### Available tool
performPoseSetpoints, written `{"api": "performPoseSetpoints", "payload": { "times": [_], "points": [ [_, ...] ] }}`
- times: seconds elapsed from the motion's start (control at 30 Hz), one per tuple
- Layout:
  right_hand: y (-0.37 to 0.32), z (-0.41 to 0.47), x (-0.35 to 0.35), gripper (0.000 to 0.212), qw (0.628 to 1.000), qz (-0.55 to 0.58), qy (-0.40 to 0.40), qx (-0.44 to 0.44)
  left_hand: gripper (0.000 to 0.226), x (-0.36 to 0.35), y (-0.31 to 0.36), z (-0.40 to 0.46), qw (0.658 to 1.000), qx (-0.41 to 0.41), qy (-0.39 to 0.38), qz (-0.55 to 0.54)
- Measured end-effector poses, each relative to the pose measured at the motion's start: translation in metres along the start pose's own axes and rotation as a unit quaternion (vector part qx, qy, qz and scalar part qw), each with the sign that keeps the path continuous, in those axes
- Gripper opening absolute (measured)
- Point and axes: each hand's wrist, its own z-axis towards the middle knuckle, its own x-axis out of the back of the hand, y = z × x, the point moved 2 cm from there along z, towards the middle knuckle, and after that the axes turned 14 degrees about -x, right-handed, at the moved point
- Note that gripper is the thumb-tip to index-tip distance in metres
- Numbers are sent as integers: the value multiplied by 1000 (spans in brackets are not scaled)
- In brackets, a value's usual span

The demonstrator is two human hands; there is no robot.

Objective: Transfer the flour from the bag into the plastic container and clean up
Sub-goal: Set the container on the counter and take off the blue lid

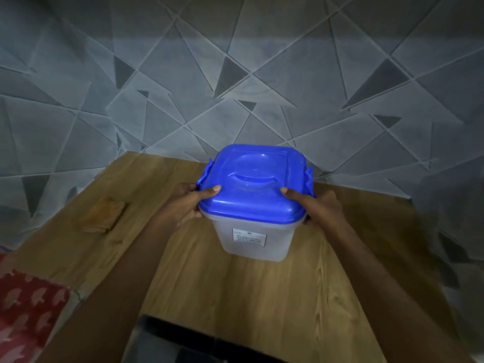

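A translucent plastic container (252,239) with a white label stands on the wooden table (235,292), near its far edge. A blue lid (254,182) with side clips covers it. My left hand (190,203) grips the container's left side, thumb on the lid's near left corner. On the right side my right hand (318,208) grips it the same way, thumb on the lid. No flour bag is in view.
A folded brown cloth (103,214) lies on the table's left part. A red patterned fabric (26,310) sits at the lower left. A grey wall with a triangle pattern (235,87) rises behind the table. A dark object (183,339) shows below the table's near edge.
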Motion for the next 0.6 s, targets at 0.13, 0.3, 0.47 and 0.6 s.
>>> {"api": "performPoseSetpoints", "payload": {
  "times": [0.13,0.3,0.47,0.6],
  "points": [
    [-8,18,-13,69,1000,28,10,-11,46,6,3,32,1000,-7,-8,-9],
    [-15,39,-15,68,997,73,13,-31,39,-1,5,56,1000,-11,-4,-2],
    [-17,48,-7,63,998,42,53,-12,38,-4,-1,82,998,18,-24,60],
    [-33,57,-1,67,988,-22,144,57,89,-9,9,111,994,8,8,107]
  ]
}}
